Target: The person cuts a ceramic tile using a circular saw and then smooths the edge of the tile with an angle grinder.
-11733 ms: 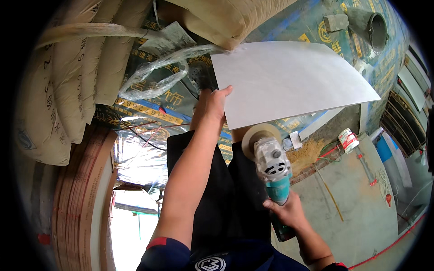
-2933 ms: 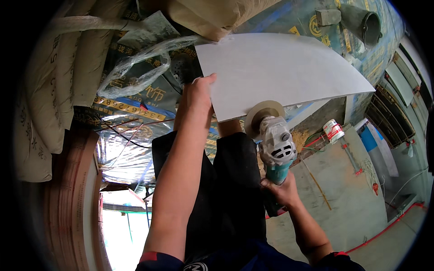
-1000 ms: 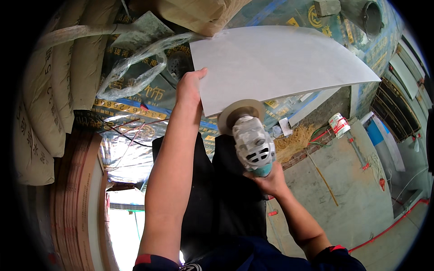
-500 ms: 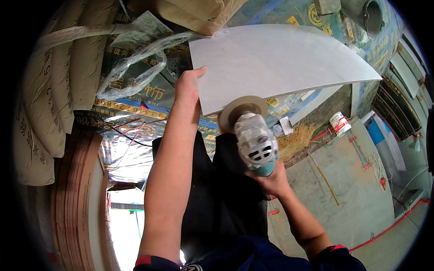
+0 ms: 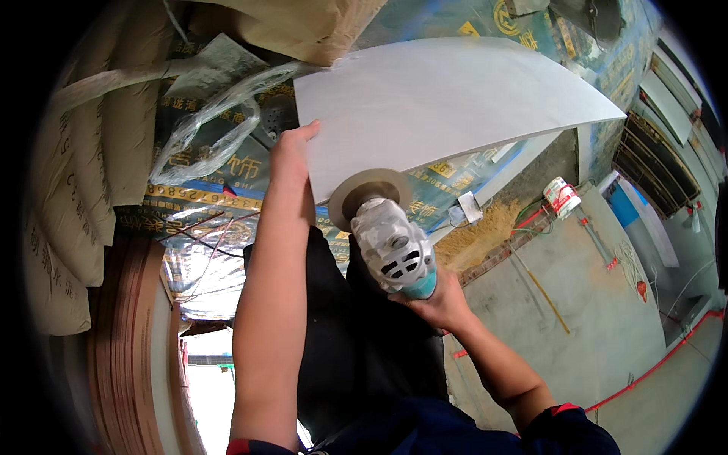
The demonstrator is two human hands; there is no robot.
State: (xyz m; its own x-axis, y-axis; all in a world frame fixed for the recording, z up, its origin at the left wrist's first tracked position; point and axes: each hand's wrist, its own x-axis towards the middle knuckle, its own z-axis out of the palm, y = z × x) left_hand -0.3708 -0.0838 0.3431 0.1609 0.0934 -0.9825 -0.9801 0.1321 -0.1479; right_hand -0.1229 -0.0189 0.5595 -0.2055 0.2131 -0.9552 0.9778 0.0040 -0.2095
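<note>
A large pale tile (image 5: 455, 95) lies across the upper middle, its far edge curved. My left hand (image 5: 292, 148) grips its left edge, thumb along the top surface and the other fingers hidden. In my right hand (image 5: 436, 299) is an angle grinder (image 5: 390, 243), held by its teal rear body. The grinder's round disc (image 5: 387, 184) overlaps the tile's near edge close to the left corner; whether it touches, I cannot tell. My legs in black trousers are below the grinder.
Stacked paper sacks (image 5: 68, 227) and upright boards (image 5: 129, 326) line the left. Crumpled clear plastic (image 5: 205, 136) lies beside the tile under a brown paper bag (image 5: 296, 26). To the right are a white bucket (image 5: 561, 199), sand (image 5: 485, 231) and red conduit (image 5: 644, 383) along the floor.
The grinder has moved left along the tile's near edge, nearer its corner. My left hand keeps its grip on the tile. The whole view has shifted slightly.
</note>
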